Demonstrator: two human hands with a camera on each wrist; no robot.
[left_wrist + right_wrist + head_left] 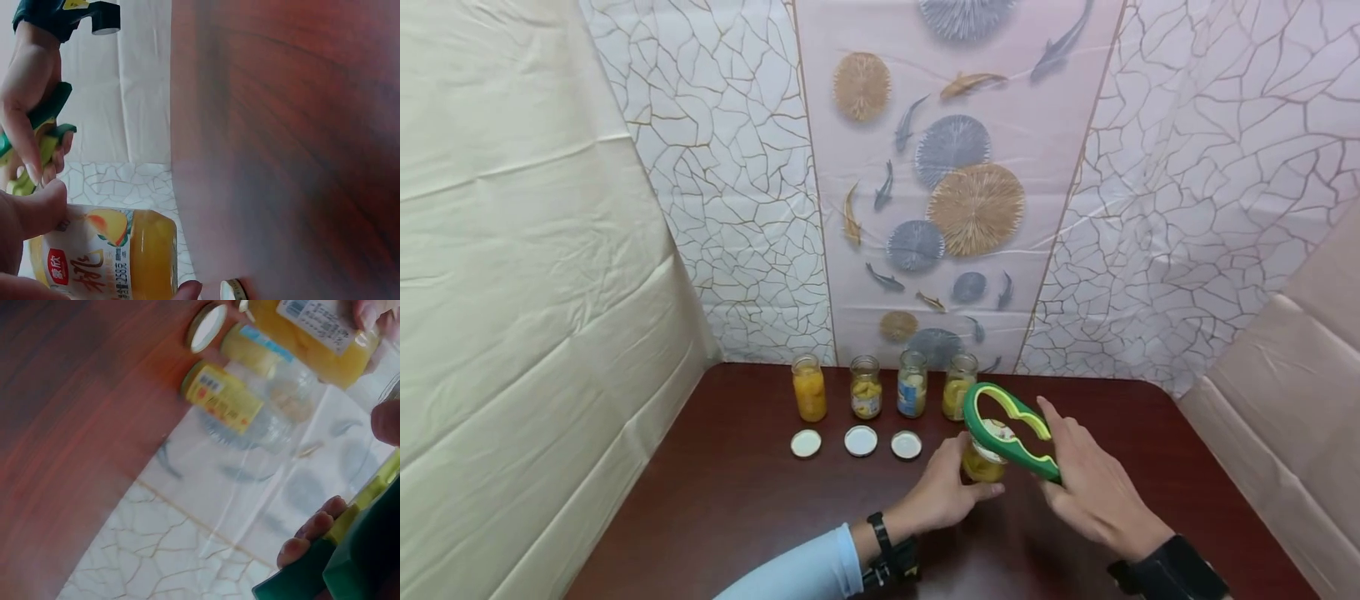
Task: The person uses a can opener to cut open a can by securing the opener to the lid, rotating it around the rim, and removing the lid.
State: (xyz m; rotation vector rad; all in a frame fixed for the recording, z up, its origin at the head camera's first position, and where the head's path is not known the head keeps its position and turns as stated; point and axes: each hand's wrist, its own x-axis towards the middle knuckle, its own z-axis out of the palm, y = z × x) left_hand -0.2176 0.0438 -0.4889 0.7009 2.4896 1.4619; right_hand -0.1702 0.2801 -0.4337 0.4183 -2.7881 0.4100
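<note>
My left hand (942,492) holds a glass jar of yellow peaches (983,469) around its side. A peach picture and Chinese print mark the jar's white label (94,250) in the left wrist view. The patterned lid (999,428) is on the jar. A green jar opener (1019,456) with a lime-yellow notched inner edge is gripped by my right hand (1097,483). Its looped end overlaps the lid in the head view, and its two arms stand apart. In the right wrist view, fingers (312,528) curl round the opener's handles.
Several lidless glass jars stand in a row at the back of the dark red table (737,500), including an orange-filled jar (810,392) and a blue-labelled jar (912,392). Three lids lie before them: left (806,443), middle (861,441) and right (906,445). A patterned curtain (760,208) hangs behind.
</note>
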